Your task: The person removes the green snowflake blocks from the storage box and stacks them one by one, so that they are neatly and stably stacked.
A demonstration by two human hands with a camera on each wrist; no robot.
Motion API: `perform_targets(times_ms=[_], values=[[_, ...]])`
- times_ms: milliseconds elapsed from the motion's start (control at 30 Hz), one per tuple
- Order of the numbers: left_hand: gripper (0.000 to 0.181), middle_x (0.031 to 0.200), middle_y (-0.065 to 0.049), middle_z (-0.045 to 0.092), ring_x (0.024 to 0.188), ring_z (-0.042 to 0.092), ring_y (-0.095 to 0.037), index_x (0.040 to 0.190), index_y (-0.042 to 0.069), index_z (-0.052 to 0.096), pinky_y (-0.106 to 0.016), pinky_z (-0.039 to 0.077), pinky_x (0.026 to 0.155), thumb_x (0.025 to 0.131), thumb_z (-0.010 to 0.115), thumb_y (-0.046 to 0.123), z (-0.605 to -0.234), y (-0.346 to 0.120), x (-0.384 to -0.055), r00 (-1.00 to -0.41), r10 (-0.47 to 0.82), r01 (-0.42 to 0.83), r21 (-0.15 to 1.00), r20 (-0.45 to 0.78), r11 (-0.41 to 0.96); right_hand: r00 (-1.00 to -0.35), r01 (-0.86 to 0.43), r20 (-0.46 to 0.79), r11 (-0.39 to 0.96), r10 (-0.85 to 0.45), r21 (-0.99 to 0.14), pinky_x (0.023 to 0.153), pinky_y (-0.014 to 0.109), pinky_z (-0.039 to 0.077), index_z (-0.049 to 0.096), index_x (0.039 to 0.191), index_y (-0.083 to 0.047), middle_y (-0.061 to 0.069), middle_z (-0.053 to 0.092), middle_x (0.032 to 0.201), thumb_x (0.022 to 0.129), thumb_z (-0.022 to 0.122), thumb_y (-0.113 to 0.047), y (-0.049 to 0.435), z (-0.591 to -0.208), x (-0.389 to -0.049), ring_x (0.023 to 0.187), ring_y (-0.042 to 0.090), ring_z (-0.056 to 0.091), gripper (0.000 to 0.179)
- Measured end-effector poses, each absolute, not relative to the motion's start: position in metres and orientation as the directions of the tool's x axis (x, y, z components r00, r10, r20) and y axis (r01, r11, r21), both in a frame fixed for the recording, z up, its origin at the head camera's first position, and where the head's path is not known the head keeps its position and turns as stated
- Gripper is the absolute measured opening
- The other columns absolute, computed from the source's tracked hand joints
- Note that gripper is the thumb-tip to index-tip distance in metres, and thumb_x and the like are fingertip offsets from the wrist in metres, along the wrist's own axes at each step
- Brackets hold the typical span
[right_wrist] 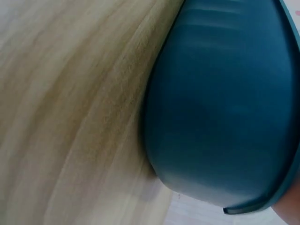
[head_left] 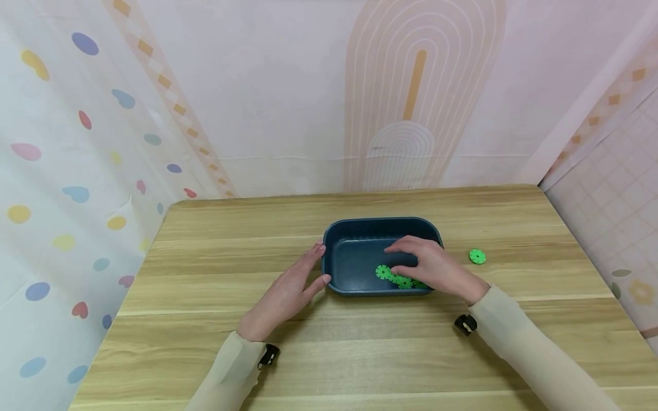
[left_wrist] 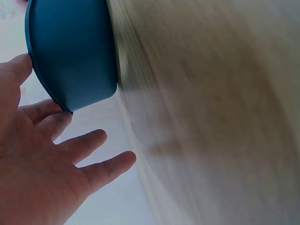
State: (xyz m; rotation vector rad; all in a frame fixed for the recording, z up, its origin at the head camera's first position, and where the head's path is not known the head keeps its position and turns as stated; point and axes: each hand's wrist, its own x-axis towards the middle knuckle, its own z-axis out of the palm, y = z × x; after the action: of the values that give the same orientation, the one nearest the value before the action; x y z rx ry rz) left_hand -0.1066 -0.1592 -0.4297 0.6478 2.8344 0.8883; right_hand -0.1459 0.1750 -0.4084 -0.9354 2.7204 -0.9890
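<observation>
A dark blue rectangular tray (head_left: 354, 260) with rounded corners sits on the table. Several green notched discs (head_left: 383, 272) lie in its near right part, some overlapping. At the tray's left end, my left hand (head_left: 283, 297) touches the rim with thumb and fingertips, its fingers spread and fairly straight; the left wrist view has this hand (left_wrist: 42, 159) against the tray's outer side (left_wrist: 75, 51). My right hand (head_left: 437, 268) reaches over the tray's right end, thumb and forefinger apart above the discs, with nothing showing between them. It hides part of the pile.
One more green disc (head_left: 477, 256) lies on the wooden table (head_left: 231, 245) to the right of the tray. Patterned curtains (head_left: 277, 103) hang behind the table and at both sides. The tray's outer wall (right_wrist: 220, 103) fills much of the right wrist view.
</observation>
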Motion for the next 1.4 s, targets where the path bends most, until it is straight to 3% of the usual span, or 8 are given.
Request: perform_targets(times_ms=[333,767,1067,1400], values=[[0.069,0.171,-0.007,0.022,0.155,0.028,-0.027,0.165,0.011,0.028,-0.052,0.03,0.122,0.109,0.052,0.043,-0.43,-0.159,-0.107,-0.904,0.426,0.371,0.561,0.035,0.74,-0.774,-0.528,0.033,0.616,-0.632,-0.585,0.099,0.046,0.055,0.071,0.128,-0.005,0.006,0.069,0.125,0.094,0.079,-0.021,0.165,-0.413,-0.155,0.116,0.025,0.062,0.038],[0.068,0.172,-0.005,0.021,0.155,0.026,-0.026,0.165,0.013,0.027,-0.052,0.03,0.122,0.109,0.051,0.044,-0.43,-0.159,-0.107,-0.906,0.423,0.362,0.559,0.022,0.746,-0.759,-0.531,-0.067,0.675,-0.647,-0.512,0.1,0.051,0.048,0.075,0.12,-0.005,0.005,0.072,0.118,0.091,0.082,-0.023,0.158,-0.417,-0.162,0.107,0.021,0.064,0.035],[0.068,0.172,-0.005,0.021,0.155,0.026,-0.026,0.165,0.013,0.027,-0.052,0.029,0.122,0.109,0.05,0.044,-0.43,-0.159,-0.107,-0.905,0.425,0.362,0.561,0.021,0.744,-0.756,-0.538,-0.074,0.681,-0.651,-0.497,0.078,0.031,0.054,0.076,0.112,-0.006,0.001,0.067,0.103,0.088,0.085,-0.021,0.149,-0.42,-0.165,0.087,0.013,0.059,0.03],[0.068,0.172,-0.004,0.02,0.155,0.026,-0.026,0.165,0.013,0.027,-0.052,0.03,0.122,0.109,0.051,0.045,-0.43,-0.159,-0.106,-0.907,0.421,0.36,0.56,0.023,0.746,-0.742,-0.555,-0.058,0.66,-0.668,-0.506,0.079,0.03,0.056,0.076,0.112,-0.006,0.001,0.068,0.104,0.089,0.084,-0.016,0.141,-0.423,-0.167,0.088,0.012,0.06,0.027]])
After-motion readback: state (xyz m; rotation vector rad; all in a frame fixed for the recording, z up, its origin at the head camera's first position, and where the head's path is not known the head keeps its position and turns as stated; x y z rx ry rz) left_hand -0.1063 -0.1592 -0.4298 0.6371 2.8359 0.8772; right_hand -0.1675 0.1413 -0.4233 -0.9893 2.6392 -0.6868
